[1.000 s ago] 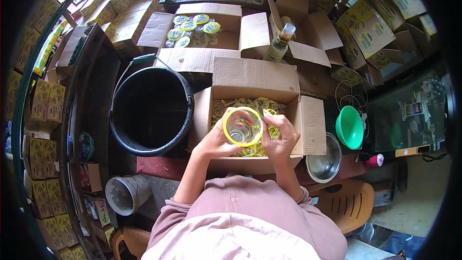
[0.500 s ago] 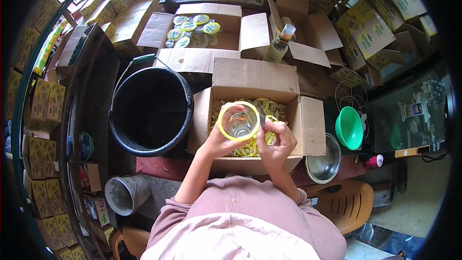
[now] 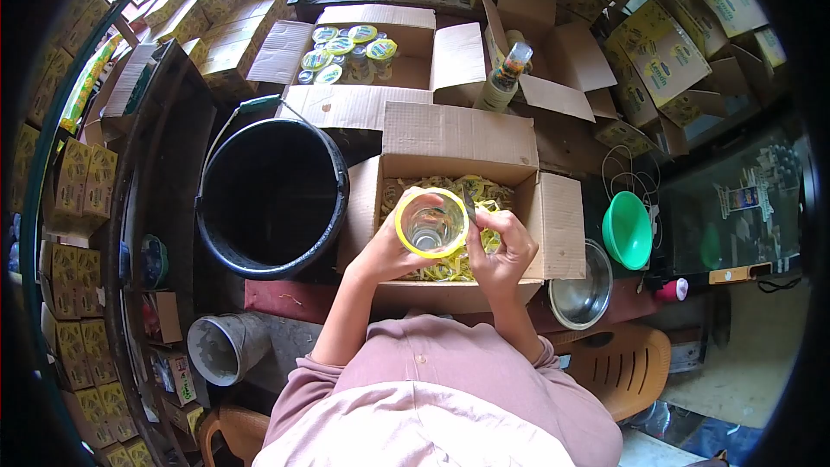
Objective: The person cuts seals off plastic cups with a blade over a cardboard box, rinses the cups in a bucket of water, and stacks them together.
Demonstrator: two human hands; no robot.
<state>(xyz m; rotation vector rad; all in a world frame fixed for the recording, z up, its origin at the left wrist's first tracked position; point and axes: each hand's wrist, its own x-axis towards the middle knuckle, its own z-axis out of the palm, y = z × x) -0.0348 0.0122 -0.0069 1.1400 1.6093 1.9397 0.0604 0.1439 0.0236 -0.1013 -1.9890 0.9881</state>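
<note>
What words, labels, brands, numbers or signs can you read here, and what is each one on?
"Lemon", as best I can tell: on the yellow carton at upper right; its smaller print is blurred.
Printed lids in the far cardboard box: too small to read.
Stacked yellow cartons at left: too small to read.
Clear yellow-rimmed cup in the left hand: no lettering I can make out.
No numbers are legible.

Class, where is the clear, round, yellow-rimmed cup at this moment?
In the head view, the clear cup is near the centre, held in the left hand over the open brown cardboard box, the right hand beside its right rim.
</note>
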